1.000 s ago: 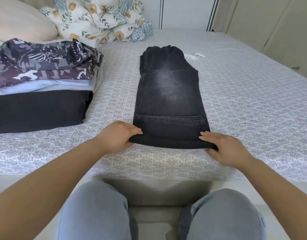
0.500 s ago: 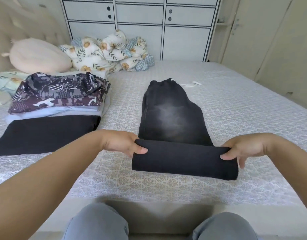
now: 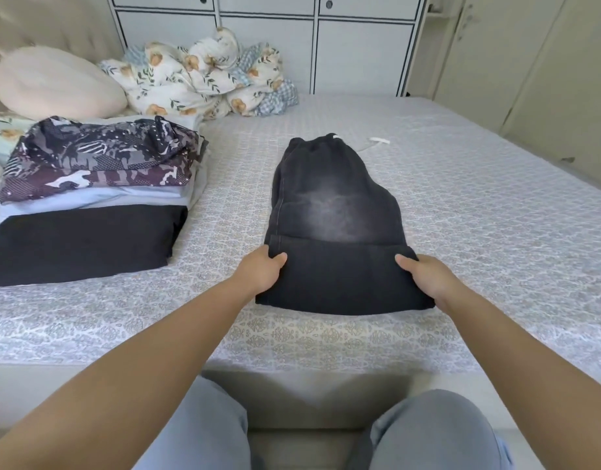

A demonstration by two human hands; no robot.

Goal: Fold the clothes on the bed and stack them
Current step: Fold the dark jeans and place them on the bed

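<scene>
1. Mid-fold: black jeans [image 3: 333, 212] flat on bed [image 3: 495, 215], near end doubled over.
2. Left hand [image 3: 261, 271] & right hand [image 3: 424, 276] gripping fold's side edges, thumbs on top.
3. Next, prob.: fold again twd waistband, then move to stack [image 3: 88, 198] at left.

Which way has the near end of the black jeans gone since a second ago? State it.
Yes. The near end of the black jeans, once flat by the bed edge, is folded away over the legs.
</scene>
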